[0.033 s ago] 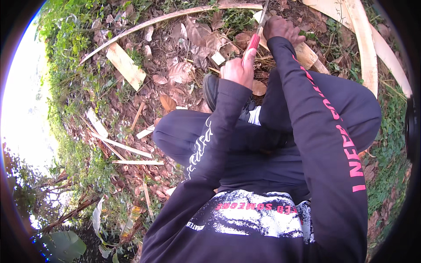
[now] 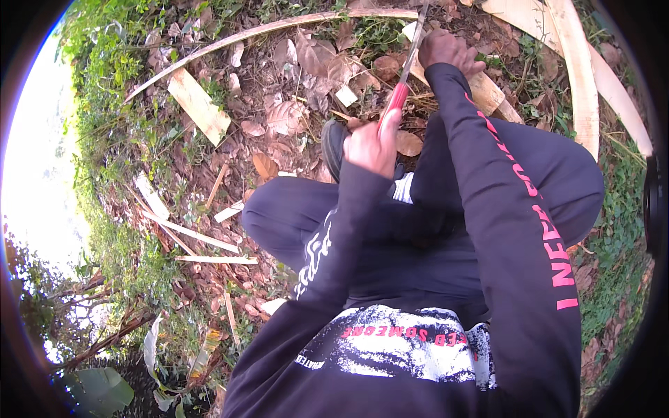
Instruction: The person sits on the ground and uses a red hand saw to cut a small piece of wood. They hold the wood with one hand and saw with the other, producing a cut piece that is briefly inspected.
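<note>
A: Knife (image 2: 408, 66), red-handled with a long narrow blade: where is it located in the head view?

B: It is found in the upper centre of the frame. The red handle is enclosed by the left hand (image 2: 373, 145), whose fingers are wrapped shut around it. The blade is directed up and away toward the top edge, so that the edge is kept clear of the legs.

A: How is the right hand (image 2: 449, 50) positioned?

B: It is placed just right of the blade, near the top of the frame, with its fingers curled closed over the end of a pale wooden piece (image 2: 488, 90). The piece is judged to be pressed down so that it stays steady beside the blade. What lies under the palm is hidden.

A: Why is the body set as it is?

B: A crouch is adopted, with the dark trousers (image 2: 293, 209) folded beneath the arms and a dark shoe (image 2: 333, 143) planted just left of the knife hand. The work is thereby kept close to the ground and within reach of both arms.

A: What else is recorded in this view?

B: A flat wood offcut (image 2: 198, 104) lies at upper left among dry leaves (image 2: 293, 115). Thin pale splints (image 2: 191, 233) are scattered at centre left. Long curved wooden strips (image 2: 578, 70) are laid along the upper right, well apart from the blade.
</note>
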The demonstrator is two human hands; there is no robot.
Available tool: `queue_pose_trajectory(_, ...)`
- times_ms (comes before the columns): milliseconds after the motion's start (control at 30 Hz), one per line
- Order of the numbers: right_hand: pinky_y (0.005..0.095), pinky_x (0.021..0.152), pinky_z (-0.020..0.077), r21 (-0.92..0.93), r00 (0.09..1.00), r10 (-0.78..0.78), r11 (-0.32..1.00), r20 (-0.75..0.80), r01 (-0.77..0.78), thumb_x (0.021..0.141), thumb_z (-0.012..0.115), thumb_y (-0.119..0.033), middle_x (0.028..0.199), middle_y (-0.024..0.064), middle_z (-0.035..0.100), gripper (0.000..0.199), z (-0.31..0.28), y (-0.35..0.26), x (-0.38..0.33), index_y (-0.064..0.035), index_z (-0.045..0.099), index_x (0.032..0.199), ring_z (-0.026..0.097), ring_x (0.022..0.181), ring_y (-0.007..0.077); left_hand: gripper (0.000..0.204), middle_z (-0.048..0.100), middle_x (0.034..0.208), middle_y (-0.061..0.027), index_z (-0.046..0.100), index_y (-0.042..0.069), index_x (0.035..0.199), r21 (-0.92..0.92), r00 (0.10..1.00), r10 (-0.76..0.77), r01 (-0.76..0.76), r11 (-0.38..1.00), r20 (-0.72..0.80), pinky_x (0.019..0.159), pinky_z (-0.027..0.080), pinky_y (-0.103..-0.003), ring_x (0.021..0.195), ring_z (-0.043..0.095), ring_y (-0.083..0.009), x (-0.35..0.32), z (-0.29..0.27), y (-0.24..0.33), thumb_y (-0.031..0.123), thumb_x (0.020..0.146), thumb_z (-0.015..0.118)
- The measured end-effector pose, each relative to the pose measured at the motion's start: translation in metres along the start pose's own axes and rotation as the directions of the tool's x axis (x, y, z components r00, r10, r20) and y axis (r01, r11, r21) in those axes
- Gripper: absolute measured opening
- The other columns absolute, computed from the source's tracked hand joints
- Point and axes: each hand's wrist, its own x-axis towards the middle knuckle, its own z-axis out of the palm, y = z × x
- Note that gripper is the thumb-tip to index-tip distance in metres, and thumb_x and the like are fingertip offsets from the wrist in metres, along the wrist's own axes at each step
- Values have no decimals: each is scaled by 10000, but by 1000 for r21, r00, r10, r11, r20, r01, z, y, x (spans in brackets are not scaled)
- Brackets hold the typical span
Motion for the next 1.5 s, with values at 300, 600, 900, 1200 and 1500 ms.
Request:
queue_pose_trajectory(300, 505, 965, 326, 26, 1000, 13, 1000, 26, -14, 905, 421, -362, 1100, 100, 710, 454, 23, 0, -22, -85, 781, 903, 595, 1063, 311, 613, 601, 649, -279, 647, -35, 705, 11, 999, 18, -18, 1000, -38, 677, 485, -551, 678, 602, -513, 17, 0, 0, 504, 970, 531)
queue_pose_trajectory(600, 482, 955, 322, -8, 999, 3, 1000, 39, -2, 912, 408, -374, 1041, 114, 729, 463, 12, -7, -40, -100, 781, 925, 610, 1046, 310, 620, 600, 640, -273, 642, -50, 712, 60, 987, 0, 10, 998, -159, 612, 484, -525, 629, 622, -464, -23, 13, -31, 512, 959, 557)
queue_pose_trajectory(900, 465, 946, 314, -12, 997, -33, 999, 67, 33, 933, 438, -430, 1087, 131, 716, 495, 7, -15, -41, -71, 777, 962, 596, 1081, 316, 525, 604, 625, -247, 667, -7, 713, -69, 994, -104, 102, 992, -27, 614, 481, -522, 611, 616, -440, -75, -47, -48, 454, 954, 596)
queue_pose_trajectory(1200, 494, 930, 315, -62, 996, -56, 996, 64, 60, 918, 453, -383, 1034, 134, 714, 448, 56, 21, 6, -86, 785, 871, 586, 1027, 339, 576, 618, 642, -261, 712, -37, 816, -24, 997, -59, 61, 998, 54, 680, 492, -543, 655, 656, -433, -22, -13, -27, 505, 953, 573)
queue_pose_trajectory(1500, 512, 920, 404, -110, 978, -132, 982, 164, 151, 896, 515, -418, 1054, 131, 714, 386, 17, -3, -38, -127, 765, 931, 620, 1068, 356, 590, 606, 663, -300, 680, -56, 746, -59, 997, -52, 49, 997, -50, 660, 510, -536, 697, 634, -485, 4, -5, -26, 488, 951, 578)
